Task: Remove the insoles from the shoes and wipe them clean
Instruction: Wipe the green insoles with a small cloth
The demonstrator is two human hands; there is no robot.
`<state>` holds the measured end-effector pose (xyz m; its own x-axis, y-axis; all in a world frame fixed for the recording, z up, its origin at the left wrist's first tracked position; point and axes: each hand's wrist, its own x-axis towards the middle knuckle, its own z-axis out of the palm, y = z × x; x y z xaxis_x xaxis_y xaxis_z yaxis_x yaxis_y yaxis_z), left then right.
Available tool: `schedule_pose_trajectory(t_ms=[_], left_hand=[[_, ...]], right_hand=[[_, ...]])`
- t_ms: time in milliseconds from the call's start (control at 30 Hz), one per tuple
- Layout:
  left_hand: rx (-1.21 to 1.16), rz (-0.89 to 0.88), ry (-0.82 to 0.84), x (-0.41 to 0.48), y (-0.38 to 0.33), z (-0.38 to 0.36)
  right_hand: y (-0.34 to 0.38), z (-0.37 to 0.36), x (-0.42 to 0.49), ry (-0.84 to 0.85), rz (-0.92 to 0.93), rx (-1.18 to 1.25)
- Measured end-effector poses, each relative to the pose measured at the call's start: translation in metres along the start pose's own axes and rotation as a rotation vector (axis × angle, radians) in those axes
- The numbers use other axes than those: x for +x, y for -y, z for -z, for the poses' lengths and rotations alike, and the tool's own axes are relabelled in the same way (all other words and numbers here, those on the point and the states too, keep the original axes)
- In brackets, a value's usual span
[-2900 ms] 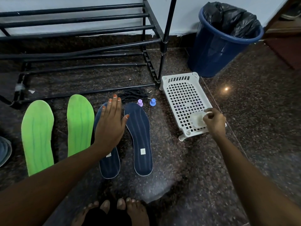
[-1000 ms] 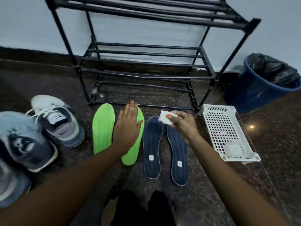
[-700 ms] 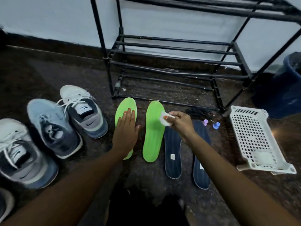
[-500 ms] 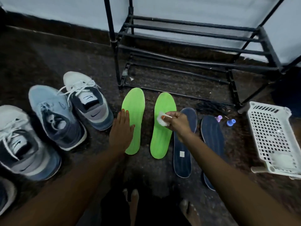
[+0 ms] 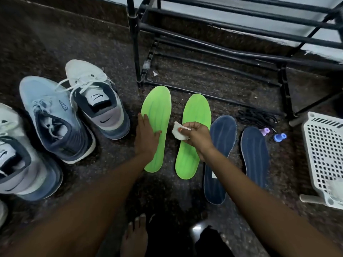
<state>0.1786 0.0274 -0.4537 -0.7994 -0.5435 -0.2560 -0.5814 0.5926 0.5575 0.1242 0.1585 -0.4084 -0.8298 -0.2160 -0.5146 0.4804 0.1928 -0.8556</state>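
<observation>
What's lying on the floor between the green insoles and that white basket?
In the head view, two navy insoles lie side by side there; farther back sit a black cord bundle, a purple peg and a blue peg.

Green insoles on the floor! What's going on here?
A person is cleaning shoe insoles on the floor. The left hand presses flat on one green insole to hold it down. The right hand pinches a white wipe at the edge of the other green insole. Two dark blue insoles lie further right, and the sneakers sit on the left.
</observation>
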Motion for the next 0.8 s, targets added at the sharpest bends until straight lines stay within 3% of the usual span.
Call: schedule_pose_trajectory(t_ms=[333, 633, 800], left_hand=[[-0.382, 0.275, -0.085, 0.012, -0.006, 0.001], [-0.581, 0.241, -0.037, -0.009, -0.033, 0.033], [-0.587, 0.163, 0.09, -0.022, -0.056, 0.068]], right_hand=[[-0.007, 0.002, -0.006, -0.022, -0.031, 0.041], [0.029, 0.017, -0.032, -0.055, -0.034, 0.219], [0.066, 0.03, -0.058, 0.012, 0.042, 0.226]])
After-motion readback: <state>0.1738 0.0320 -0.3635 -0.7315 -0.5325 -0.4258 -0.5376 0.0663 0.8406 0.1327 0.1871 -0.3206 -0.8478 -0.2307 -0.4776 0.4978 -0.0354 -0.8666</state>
